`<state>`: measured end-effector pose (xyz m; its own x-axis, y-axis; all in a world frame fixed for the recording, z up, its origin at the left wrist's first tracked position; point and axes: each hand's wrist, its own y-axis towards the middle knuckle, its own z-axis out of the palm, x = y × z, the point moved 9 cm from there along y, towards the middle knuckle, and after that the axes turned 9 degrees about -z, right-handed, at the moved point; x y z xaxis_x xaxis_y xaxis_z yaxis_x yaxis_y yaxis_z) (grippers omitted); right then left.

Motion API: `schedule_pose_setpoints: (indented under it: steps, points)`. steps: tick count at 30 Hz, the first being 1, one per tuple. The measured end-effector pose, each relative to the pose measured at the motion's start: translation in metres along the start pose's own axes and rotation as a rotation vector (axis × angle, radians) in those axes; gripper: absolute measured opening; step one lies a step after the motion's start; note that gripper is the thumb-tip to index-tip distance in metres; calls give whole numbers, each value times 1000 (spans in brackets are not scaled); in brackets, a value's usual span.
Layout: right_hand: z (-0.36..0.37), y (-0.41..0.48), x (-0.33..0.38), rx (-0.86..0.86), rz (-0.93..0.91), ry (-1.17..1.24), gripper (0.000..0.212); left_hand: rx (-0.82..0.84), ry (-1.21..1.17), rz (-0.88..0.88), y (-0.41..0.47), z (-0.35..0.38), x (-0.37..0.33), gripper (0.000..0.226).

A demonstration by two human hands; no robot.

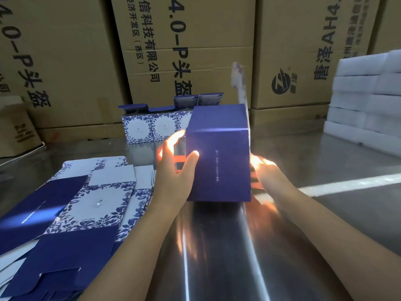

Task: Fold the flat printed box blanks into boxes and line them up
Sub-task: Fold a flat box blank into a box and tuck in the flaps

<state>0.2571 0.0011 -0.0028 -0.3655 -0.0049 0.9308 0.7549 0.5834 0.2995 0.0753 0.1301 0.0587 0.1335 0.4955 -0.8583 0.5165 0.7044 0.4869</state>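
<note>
A folded dark blue box (219,157) sits between my hands at the middle of the shiny metal table (325,213), its open lid flap (238,83) sticking up at the far end. My left hand (173,168) grips its left side, thumb on the blue top face. My right hand (267,172) holds its right side, fingers partly hidden behind the box. A stack of flat blue-and-white floral blanks (71,209) lies at the left. Behind the box stands a row of folded boxes (152,124) with open lids.
Large brown cartons (184,44) wall off the back of the table. A small carton (15,129) stands at far left. White foam blocks (364,98) are stacked at the right. A bright strip of sunlight crosses the table near my right arm.
</note>
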Motion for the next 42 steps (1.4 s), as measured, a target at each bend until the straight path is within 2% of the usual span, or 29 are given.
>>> schedule_pose_setpoints:
  steps: [2, 3, 7, 11, 13, 17, 19, 21, 24, 28, 34, 42]
  points:
    - [3, -4, 2, 28, -17, -28, 50, 5, 60, 45, -2, 1, -4, 44]
    - [2, -4, 3, 24, -15, -46, 52, 12, 89, 78, -4, 2, -8, 45]
    - [-2, -4, 7, -28, -22, -60, 37, 34, 205, 241, -12, 6, -19, 56]
    - [-5, -6, 18, -69, -76, -15, 32, -56, 341, 471, -22, 5, -34, 46]
    - [-8, -5, 25, -99, -124, -47, 33, -105, 365, 522, -25, 3, -39, 42]
    - [-21, -9, 34, -251, -131, -13, 27, -198, 349, 578, -31, -4, -50, 40]
    - [-33, -16, 45, -376, -229, -5, 29, -232, 365, 628, -35, -5, -57, 43]
    - [-47, -31, 66, -528, -405, 2, 26, -231, 395, 666, -38, -3, -62, 46]
    - [-51, -58, 102, -615, -750, -32, 21, -168, 406, 637, -36, 2, -63, 50]
    - [-28, -92, 137, -576, -1148, -277, 23, -86, 392, 557, -31, 6, -56, 53]
    - [2, -107, 142, -426, -1277, -325, 20, -22, 406, 519, -28, 11, -49, 53]
    - [10, -108, 147, -379, -1305, -377, 21, 16, 413, 431, -24, 13, -39, 52]
